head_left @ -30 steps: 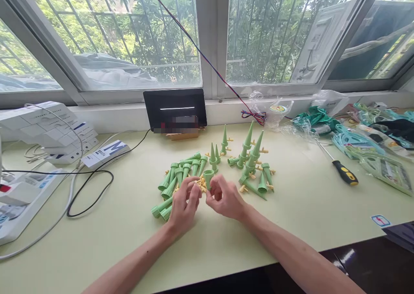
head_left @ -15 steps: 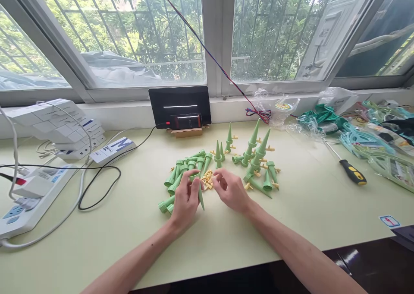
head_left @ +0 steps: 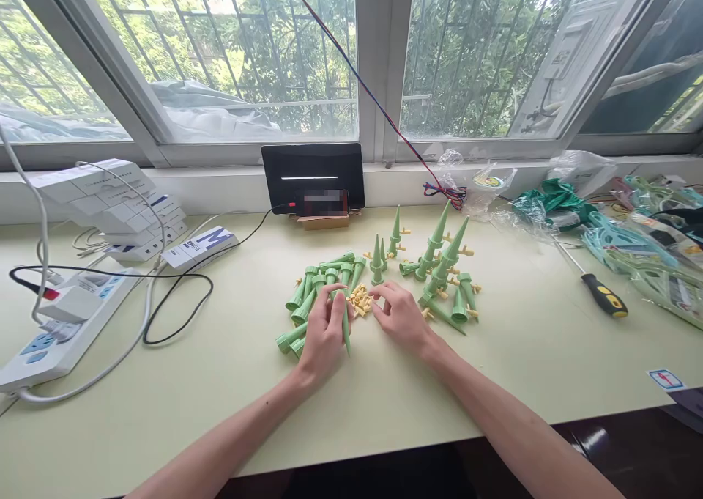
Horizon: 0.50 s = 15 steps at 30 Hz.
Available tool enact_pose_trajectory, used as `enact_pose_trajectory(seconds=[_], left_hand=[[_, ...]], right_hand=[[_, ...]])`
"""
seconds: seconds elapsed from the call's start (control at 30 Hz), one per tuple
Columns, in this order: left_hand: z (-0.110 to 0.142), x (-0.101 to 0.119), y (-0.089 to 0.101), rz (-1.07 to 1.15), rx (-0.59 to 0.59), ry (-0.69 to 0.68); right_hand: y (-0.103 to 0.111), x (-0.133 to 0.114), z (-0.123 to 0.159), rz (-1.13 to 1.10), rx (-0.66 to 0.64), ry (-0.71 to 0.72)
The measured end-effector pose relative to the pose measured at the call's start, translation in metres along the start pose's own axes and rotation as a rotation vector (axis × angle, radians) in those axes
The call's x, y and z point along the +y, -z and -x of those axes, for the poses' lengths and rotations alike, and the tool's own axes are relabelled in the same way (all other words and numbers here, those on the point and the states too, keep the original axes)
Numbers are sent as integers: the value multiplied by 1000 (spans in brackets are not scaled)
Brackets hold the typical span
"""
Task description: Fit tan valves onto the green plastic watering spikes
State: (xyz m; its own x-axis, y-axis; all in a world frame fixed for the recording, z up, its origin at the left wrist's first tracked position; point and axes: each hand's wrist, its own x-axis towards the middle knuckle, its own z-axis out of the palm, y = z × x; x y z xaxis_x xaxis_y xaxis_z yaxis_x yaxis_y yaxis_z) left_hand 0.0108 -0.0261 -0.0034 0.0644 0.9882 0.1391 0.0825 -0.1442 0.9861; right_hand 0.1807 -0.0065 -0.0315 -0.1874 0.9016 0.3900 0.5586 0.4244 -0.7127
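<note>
Held in my left hand [head_left: 325,327] is a green plant watering spike [head_left: 346,330], its tapered tip pointing down toward me. The fingers wrap round its upper part and hide most of it. My right hand [head_left: 405,317] is just right of a small heap of yellow valves [head_left: 361,301], fingers bent and apart, with no object visible in them. Left of the heap lie several loose green spikes [head_left: 303,312]. On the right, several spikes with yellow valves fitted [head_left: 439,264] stand upright or lie down.
A black tablet [head_left: 313,169] and a phone [head_left: 324,204] lean by the window. White boxes [head_left: 110,198], cables and a power strip [head_left: 66,338] are at left. A screwdriver [head_left: 603,294] and plastic-wrapped items [head_left: 631,246] lie at right.
The view has shifted slightly, moving the scene right. My left hand keeps the spike, now more upright. My right fingers have moved slightly back from the yellow heap, uncovering more of it.
</note>
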Motion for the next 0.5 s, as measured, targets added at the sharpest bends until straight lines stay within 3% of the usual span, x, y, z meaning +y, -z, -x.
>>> enact_pose_trajectory(seconds=[0.27,0.5], left_hand=[[-4,0,0,59,13,45],[-5,-1,-1,101,33,73]], right_hand=[[3,-10,3,22,-49,82],[6,-10,7,50,-4,36]])
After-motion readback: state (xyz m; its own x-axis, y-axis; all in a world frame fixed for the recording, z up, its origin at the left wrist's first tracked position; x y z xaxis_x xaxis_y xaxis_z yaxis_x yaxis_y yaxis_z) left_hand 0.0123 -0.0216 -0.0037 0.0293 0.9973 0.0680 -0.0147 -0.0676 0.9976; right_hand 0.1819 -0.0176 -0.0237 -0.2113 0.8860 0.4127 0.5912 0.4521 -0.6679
